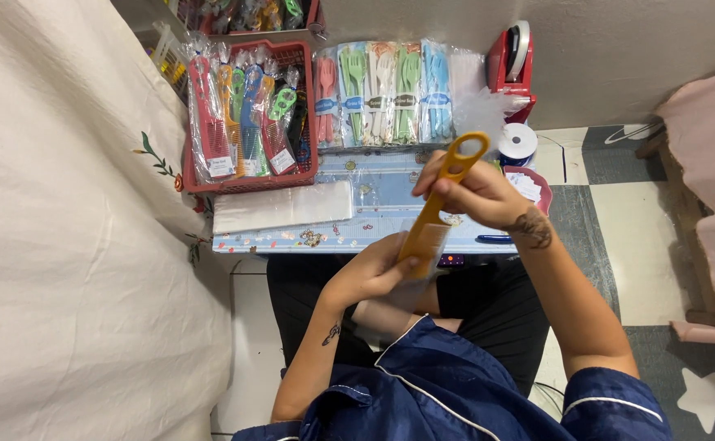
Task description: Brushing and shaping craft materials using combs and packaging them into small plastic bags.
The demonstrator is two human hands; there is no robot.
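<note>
An orange comb (447,184) with a looped handle is held upright in front of me. My right hand (473,194) grips it near the handle loop. My left hand (374,269) is closed on its lower toothed end, where a clear plastic sleeve (427,249) covers the comb. Both hands hover above my lap, just in front of a small low table (374,216) with a patterned blue top.
A red basket (247,181) of bagged coloured combs stands at the table's back left. Packs of pastel forks and spoons (382,90) lie behind. A stack of clear sleeves (284,206), a tape roll (518,140), a red tape dispenser (511,61) and a white cloth (72,229) surround it.
</note>
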